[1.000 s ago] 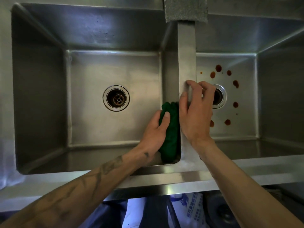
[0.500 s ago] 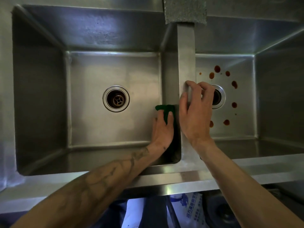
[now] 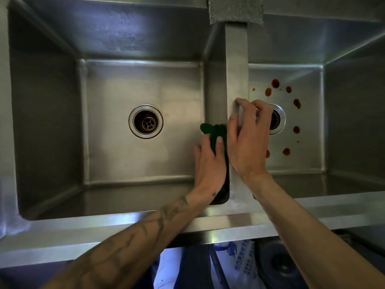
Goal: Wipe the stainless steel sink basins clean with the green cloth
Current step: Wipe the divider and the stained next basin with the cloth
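Only blue printed characters show, on a white bag (image 3: 229,264) below the sink (image 3: 125,228), too blurred to read.

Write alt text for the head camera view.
A person's left hand holds a dark green cloth against the right wall of the left stainless steel basin, while the right hand grips the divider. Reddish-brown spots dot the right basin.
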Motion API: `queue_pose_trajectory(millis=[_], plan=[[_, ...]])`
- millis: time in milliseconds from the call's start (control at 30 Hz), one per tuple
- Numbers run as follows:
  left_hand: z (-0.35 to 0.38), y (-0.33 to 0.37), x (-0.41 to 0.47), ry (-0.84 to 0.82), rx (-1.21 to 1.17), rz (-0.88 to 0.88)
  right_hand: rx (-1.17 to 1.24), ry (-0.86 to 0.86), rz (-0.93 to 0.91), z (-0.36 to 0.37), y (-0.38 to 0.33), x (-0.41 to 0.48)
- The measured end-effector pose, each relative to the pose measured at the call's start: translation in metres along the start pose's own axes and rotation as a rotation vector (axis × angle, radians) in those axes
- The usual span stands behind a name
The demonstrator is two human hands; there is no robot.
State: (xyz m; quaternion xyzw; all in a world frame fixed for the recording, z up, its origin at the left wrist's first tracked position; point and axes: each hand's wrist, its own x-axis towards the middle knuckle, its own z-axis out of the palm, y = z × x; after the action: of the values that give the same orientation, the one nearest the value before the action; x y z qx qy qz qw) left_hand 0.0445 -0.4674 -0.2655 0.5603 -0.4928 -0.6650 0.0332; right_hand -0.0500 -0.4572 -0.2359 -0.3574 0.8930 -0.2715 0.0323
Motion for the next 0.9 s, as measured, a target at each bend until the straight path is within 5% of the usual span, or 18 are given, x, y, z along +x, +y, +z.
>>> queue_pose_trajectory(millis=[200, 400, 567, 733, 900], plan=[[0.008, -0.005, 0.02, 0.02, 0.073, -0.181, 0.006, 0.004, -0.013, -0.001, -0.001, 0.0], [0.0, -0.001, 0.003, -0.001, -0.042, -0.037, 0.011, -0.008, 0.001, 0.0, 0.001, 0.0], [0.005, -0.008, 0.007, -0.01, 0.094, -0.22, 0.02, -0.015, 0.003, 0.0, 0.0, 0.0], [-0.002, -0.001, -0.019, 0.004, -0.04, 0.055, 0.023, -0.017, 0.017, 0.001, 0.002, 0.0], [0.004, 0.0, 0.028, 0.001, 0.059, -0.061, 0.024, -0.018, 0.014, 0.0, 0.001, 0.001]])
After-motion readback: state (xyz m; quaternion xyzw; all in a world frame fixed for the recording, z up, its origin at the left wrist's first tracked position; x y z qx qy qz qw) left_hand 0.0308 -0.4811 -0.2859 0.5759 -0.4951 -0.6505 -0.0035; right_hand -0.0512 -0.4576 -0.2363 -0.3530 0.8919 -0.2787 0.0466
